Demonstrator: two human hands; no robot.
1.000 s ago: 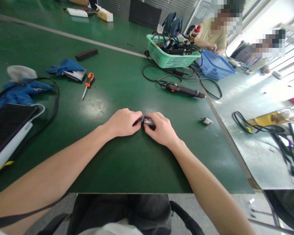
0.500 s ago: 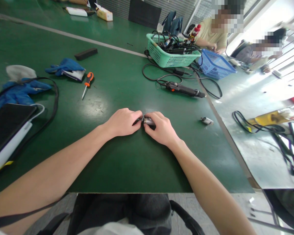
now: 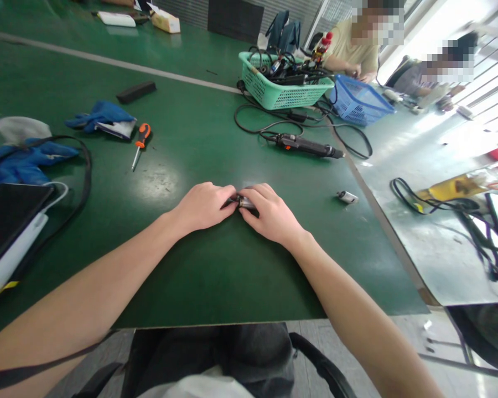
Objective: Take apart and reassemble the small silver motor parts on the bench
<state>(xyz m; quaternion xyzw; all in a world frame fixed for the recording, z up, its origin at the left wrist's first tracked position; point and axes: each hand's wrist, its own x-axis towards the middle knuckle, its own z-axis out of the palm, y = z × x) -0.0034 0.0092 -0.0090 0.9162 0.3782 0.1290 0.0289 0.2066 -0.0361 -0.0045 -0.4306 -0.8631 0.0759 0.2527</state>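
Over the green table, my right hand [image 3: 271,213] is closed around a small silver cylindrical part, like a small motor [image 3: 245,202], its end pointing left. Facing it, my left hand [image 3: 207,205] pinches a small dark piece [image 3: 231,200] at that end; the fingers hide most of it, and its kind cannot be made out. The two hands nearly touch at the fingertips. A similar silver cylinder [image 3: 347,197] lies on the table to the right.
A black electric screwdriver [image 3: 307,146] with a coiled cord lies ahead, before a green basket [image 3: 288,97] of cables and a blue basket [image 3: 361,102]. An orange screwdriver [image 3: 141,138], blue gloves [image 3: 102,119] and a tablet [image 3: 14,221] sit left. Two people work at the far right.
The view has shifted slightly, so the table's things appear a little further left. Both hands still hold the same parts end to end, pressed slightly closer together.
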